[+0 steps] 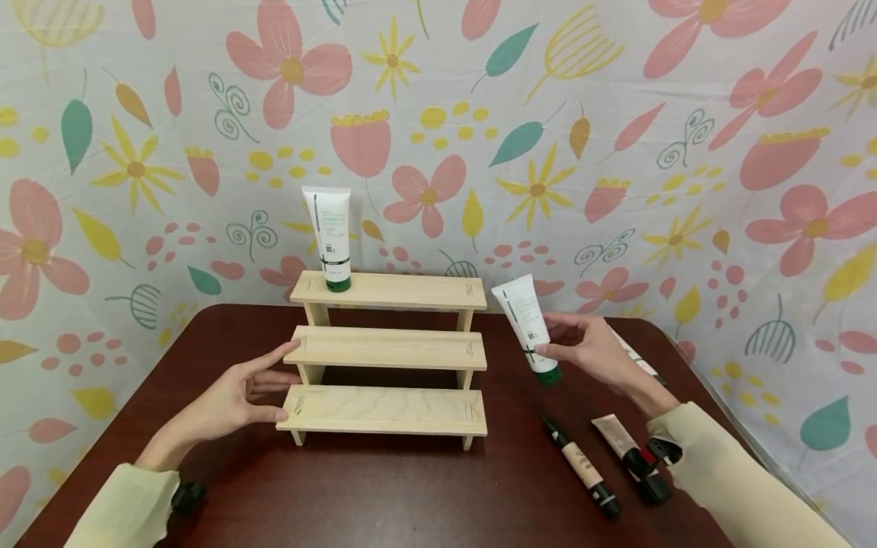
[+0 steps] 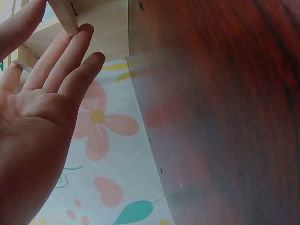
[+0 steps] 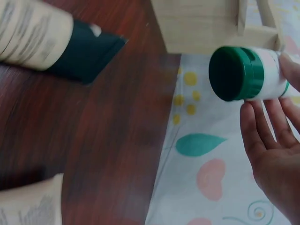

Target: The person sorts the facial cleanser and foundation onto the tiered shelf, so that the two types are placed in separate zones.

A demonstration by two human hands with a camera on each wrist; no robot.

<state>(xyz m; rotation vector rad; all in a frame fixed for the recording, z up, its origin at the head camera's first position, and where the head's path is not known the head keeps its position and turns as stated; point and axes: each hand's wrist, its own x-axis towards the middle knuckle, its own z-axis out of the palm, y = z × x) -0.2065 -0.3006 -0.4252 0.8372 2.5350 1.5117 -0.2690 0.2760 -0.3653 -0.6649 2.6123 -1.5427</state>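
Observation:
A three-tier wooden step rack (image 1: pixel 390 346) stands on the table. On its top tier, a white tube with a green cap (image 1: pixel 332 236) stands cap down at the left. My left hand (image 1: pixel 236 399) touches the rack's left end, thumb at the lowest tier and index finger at the middle one; its fingers (image 2: pixel 70 70) look mostly straight in the left wrist view. To the right of the rack, my right hand (image 1: pixel 589 350) holds a second white tube (image 1: pixel 526 320) above the table, tilted, its green cap (image 3: pixel 234 72) pointing down. Thumb and fingers pinch it near the cap.
A black-ended beige tube (image 1: pixel 581 466) lies on the dark wooden table (image 1: pixel 384 502) at the front right. Beside it is a pinkish tube with a black cap (image 1: pixel 617 438). Another white tube (image 1: pixel 633 354) lies partly behind my right hand. A flowered cloth (image 1: pixel 438 114) hangs behind.

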